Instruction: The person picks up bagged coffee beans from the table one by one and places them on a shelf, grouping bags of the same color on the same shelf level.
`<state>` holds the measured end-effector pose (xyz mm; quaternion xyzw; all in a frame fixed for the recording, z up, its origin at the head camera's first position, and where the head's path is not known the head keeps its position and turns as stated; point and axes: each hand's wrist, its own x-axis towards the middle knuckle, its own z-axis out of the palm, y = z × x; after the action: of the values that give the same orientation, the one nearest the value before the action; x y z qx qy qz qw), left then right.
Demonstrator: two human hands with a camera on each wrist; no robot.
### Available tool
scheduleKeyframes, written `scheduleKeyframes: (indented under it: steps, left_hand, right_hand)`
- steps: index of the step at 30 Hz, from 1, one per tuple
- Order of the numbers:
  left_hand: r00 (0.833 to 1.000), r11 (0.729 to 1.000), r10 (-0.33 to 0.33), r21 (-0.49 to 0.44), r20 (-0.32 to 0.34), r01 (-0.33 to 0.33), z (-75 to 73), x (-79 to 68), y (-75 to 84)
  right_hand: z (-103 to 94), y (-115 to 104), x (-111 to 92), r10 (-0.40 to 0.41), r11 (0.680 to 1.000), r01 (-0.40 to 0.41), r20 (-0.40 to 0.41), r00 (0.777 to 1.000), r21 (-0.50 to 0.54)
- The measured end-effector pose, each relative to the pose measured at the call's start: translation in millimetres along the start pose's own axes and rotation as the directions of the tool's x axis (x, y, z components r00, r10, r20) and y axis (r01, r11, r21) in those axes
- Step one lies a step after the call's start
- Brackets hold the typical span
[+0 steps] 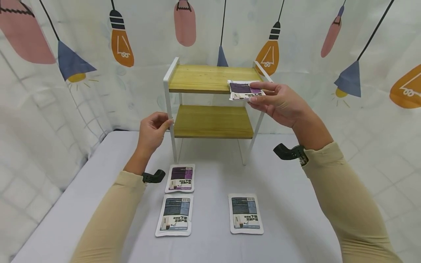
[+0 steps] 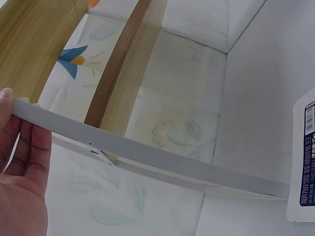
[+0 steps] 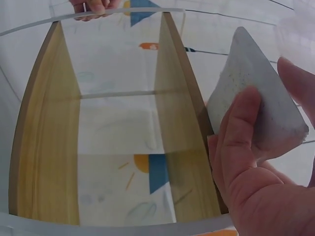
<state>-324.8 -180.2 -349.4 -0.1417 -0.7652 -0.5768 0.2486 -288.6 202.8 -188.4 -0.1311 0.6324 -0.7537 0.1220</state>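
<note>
The right hand (image 1: pixel 279 102) is partly closed, pinching a purple-labelled packet (image 1: pixel 240 89) by its right end. The label faces up toward the head, while in the right wrist view fingertips press the blank underside; gripping one end probably leaves the rest free to go over a ledge. Its edge looks layered, but I cannot tell whether it is more than one packet.

The left hand (image 1: pixel 152 129) has its fingers curled round the left front post (image 1: pixel 168 104) of the small rack, between the two shelf levels. That grip seems meant to steady the light frame while the other hand works at the opposite side.

The held packet is at the front edge of the upper shelf (image 1: pixel 204 77), toward its right end; whether it touches the wood is unclear. The lower shelf (image 1: pixel 212 120) is below.

On the white worktop (image 1: pixel 210 244), a purple packet (image 1: pixel 181 178) lies just in front of the rack's left leg, with the left blue packet (image 1: pixel 174 215) just nearer the person. The right blue packet (image 1: pixel 246 213) lies well apart. All three lie flat, labels up, which keeps them easy to tell apart.
</note>
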Motion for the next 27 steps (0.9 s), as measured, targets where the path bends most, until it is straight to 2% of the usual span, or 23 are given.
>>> scheduleKeyframes:
  steps: [8, 15, 20, 27]
  left_hand:
    - [1.0, 1.0, -0.021, -0.006, 0.02, 0.021, 0.9, -8.8, 2.1]
    - [1.0, 1.0, 0.004, -0.024, -0.007, -0.004, -0.9, -7.4, 15.0]
    - [1.0, 0.999, 0.024, -0.041, 0.0, -0.024, -0.7, -0.3, 6.6]
    - [1.0, 0.999, 0.025, -0.039, -0.005, -0.025, 3.4, 1.8, 6.3]
  right_hand:
    - [-0.8, 4.0, 1.2, 0.021, 1.0, -0.022, -0.071, 0.997, -0.011]
    - [1.0, -1.9, 5.5, 0.013, 1.0, -0.015, -0.108, 0.994, -0.015]
    - [1.2, -4.5, 5.7, -0.01, 0.999, 0.005, -0.143, 0.99, -0.039]
    - [-0.6, -5.0, 7.1, -0.025, 0.997, 0.013, -0.158, 0.987, -0.082]
